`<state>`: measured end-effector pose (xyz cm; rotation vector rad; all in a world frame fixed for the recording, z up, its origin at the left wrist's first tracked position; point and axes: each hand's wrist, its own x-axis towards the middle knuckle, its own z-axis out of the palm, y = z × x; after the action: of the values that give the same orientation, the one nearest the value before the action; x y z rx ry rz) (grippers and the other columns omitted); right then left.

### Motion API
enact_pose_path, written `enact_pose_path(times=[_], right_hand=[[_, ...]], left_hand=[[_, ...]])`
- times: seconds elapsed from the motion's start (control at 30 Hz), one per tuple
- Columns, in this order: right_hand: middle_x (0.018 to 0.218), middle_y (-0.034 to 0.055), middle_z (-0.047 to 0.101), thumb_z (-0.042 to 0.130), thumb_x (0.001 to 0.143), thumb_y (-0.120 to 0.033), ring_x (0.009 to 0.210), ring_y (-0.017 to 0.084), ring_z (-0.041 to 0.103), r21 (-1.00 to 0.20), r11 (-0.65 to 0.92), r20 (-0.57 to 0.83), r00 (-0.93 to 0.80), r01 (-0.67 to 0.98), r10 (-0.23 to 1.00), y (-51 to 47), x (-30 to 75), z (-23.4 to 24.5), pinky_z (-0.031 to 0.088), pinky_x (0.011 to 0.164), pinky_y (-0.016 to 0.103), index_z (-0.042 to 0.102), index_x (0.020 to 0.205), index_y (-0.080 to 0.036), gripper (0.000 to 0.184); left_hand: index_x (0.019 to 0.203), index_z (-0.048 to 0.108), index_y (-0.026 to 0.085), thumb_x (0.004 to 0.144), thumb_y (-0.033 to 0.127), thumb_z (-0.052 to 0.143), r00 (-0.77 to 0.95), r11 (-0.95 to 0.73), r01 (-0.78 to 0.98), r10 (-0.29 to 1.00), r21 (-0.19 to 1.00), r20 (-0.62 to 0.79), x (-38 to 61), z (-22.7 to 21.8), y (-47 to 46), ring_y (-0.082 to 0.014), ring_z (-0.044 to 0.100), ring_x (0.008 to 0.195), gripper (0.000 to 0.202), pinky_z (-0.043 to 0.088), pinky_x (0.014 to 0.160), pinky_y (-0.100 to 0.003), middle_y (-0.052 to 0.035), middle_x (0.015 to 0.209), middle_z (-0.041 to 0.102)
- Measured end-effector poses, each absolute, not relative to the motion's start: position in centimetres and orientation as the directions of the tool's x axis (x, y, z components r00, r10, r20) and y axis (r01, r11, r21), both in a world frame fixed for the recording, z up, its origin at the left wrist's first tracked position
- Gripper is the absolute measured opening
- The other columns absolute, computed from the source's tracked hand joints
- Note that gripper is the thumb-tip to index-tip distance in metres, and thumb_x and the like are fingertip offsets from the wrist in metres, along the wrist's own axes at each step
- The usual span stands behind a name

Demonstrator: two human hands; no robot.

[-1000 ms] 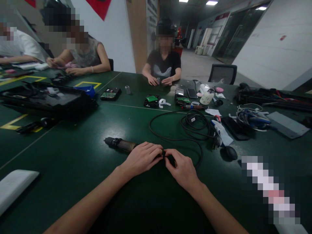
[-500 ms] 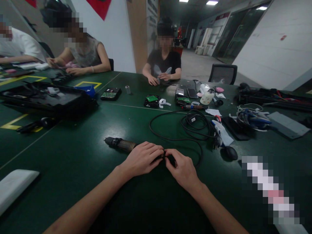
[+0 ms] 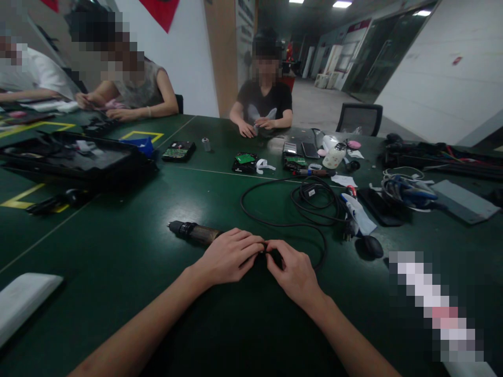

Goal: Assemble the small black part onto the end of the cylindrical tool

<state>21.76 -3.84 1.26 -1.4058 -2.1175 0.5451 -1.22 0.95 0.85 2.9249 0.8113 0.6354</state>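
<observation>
An electric screwdriver (image 3: 196, 232), dark with a brownish body, lies on the green table with its tip toward the left. My left hand (image 3: 236, 254) is wrapped over its rear end, hiding that part. Close against those fingertips, my right hand (image 3: 293, 267) pinches the black power cord (image 3: 325, 246) where it meets the screwdriver. The exact joint is small and mostly covered by fingers. From my right hand the cord curves up to a loose coil (image 3: 314, 196) on the table.
Open drives with green boards (image 3: 245, 159) sit across the table. A black tray (image 3: 74, 157) stands at left, a computer mouse (image 3: 369, 246) and a dark phone-like slab (image 3: 381, 207) at right. Co-workers sit opposite; one in a black shirt (image 3: 265, 102) handles a small part.
Both hands keep their places at the screwdriver's rear end. Only slight finger movement shows at the joint. A co-worker at the left has shifted the head a little.
</observation>
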Motion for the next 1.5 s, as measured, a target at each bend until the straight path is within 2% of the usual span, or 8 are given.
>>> enact_pose_path(times=[0.13, 0.33, 0.5, 0.7, 1.0, 1.2, 1.4, 1.5], right_hand=[[0.114, 0.001, 0.074, 0.057, 0.101, -0.024, 0.077, 0.017, 0.07, -0.591, 0.382, 0.214, -0.318, 0.71, 0.923, -3.88, 21.72, 1.44, 0.05, 0.069, 0.029, 0.063, 0.116, -0.027, 0.017], [0.113, 0.0002, 0.074, 0.058, 0.099, -0.023, 0.078, 0.017, 0.07, -0.581, 0.389, 0.245, -0.303, 0.715, 0.921, -3.93, 21.63, 1.42, 0.051, 0.07, 0.029, 0.065, 0.112, -0.027, 0.015], [0.116, 0.0002, 0.073, 0.057, 0.101, -0.024, 0.081, 0.017, 0.07, -0.594, 0.382, 0.209, -0.322, 0.708, 0.923, -3.91, 21.72, 1.38, 0.051, 0.071, 0.029, 0.063, 0.116, -0.027, 0.017], [0.116, -0.0007, 0.073, 0.056, 0.101, -0.023, 0.078, 0.017, 0.069, -0.599, 0.374, 0.211, -0.31, 0.709, 0.927, -3.82, 21.7, 1.16, 0.051, 0.073, 0.03, 0.062, 0.116, -0.028, 0.017], [0.121, 0.0017, 0.073, 0.058, 0.1, -0.024, 0.075, 0.017, 0.07, -0.61, 0.385, 0.222, -0.317, 0.693, 0.922, -3.79, 21.78, 1.19, 0.052, 0.069, 0.029, 0.063, 0.118, -0.027, 0.019], [0.118, 0.0015, 0.074, 0.058, 0.099, -0.023, 0.074, 0.016, 0.07, -0.609, 0.387, 0.235, -0.308, 0.692, 0.922, -3.74, 21.77, 1.03, 0.052, 0.068, 0.029, 0.064, 0.115, -0.026, 0.017], [0.12, 0.0008, 0.074, 0.056, 0.101, -0.023, 0.08, 0.018, 0.072, -0.605, 0.387, 0.234, -0.31, 0.695, 0.922, -3.85, 21.65, 1.19, 0.054, 0.071, 0.03, 0.063, 0.116, -0.027, 0.017], [0.118, 0.0018, 0.074, 0.056, 0.101, -0.023, 0.082, 0.018, 0.072, -0.595, 0.39, 0.242, -0.306, 0.703, 0.921, -3.88, 21.62, 1.21, 0.054, 0.071, 0.03, 0.064, 0.116, -0.027, 0.017]], left_hand=[[0.114, 0.062, 0.019, 0.107, 0.032, 0.05, 0.751, -0.845, 0.519, 0.524, 0.131, 0.403, -1.2, 0.63, 1.05, -0.0204, 0.068, 0.11, 0.019, 0.05, 0.092, -0.037, -0.0062, 0.127, 0.07], [0.126, 0.06, 0.022, 0.104, 0.031, 0.054, 0.777, -0.856, 0.494, 0.514, 0.154, 0.364, -1.21, 0.92, 0.85, -0.0214, 0.066, 0.117, 0.025, 0.05, 0.096, -0.038, -0.0039, 0.133, 0.067], [0.116, 0.061, 0.02, 0.107, 0.032, 0.051, 0.746, -0.838, 0.523, 0.538, 0.156, 0.392, -1.19, 0.63, 1.02, -0.0196, 0.068, 0.113, 0.018, 0.051, 0.095, -0.037, -0.0048, 0.128, 0.069], [0.12, 0.061, 0.021, 0.103, 0.03, 0.054, 0.767, -0.853, 0.497, 0.518, 0.161, 0.378, -1.12, 0.83, 0.93, -0.0211, 0.067, 0.114, 0.02, 0.052, 0.097, -0.038, -0.0051, 0.127, 0.07], [0.116, 0.061, 0.02, 0.106, 0.033, 0.052, 0.741, -0.826, 0.547, 0.552, 0.132, 0.383, -0.97, 0.34, 1.06, -0.0204, 0.069, 0.105, 0.018, 0.053, 0.094, -0.038, -0.0053, 0.113, 0.072], [0.122, 0.061, 0.021, 0.103, 0.032, 0.055, 0.766, -0.847, 0.508, 0.527, 0.156, 0.368, -1.13, 1.03, 0.85, -0.0212, 0.067, 0.112, 0.023, 0.052, 0.097, -0.038, -0.0047, 0.12, 0.071], [0.114, 0.063, 0.019, 0.107, 0.031, 0.05, 0.747, -0.839, 0.518, 0.537, 0.163, 0.392, -1.17, 0.78, 1.01, -0.0203, 0.069, 0.111, 0.019, 0.053, 0.097, -0.037, -0.0062, 0.12, 0.071], [0.117, 0.062, 0.019, 0.107, 0.032, 0.051, 0.753, -0.845, 0.509, 0.53, 0.167, 0.391, -1.19, 0.83, 1.0, -0.0208, 0.069, 0.111, 0.02, 0.054, 0.097, -0.038, -0.0068, 0.122, 0.071]])
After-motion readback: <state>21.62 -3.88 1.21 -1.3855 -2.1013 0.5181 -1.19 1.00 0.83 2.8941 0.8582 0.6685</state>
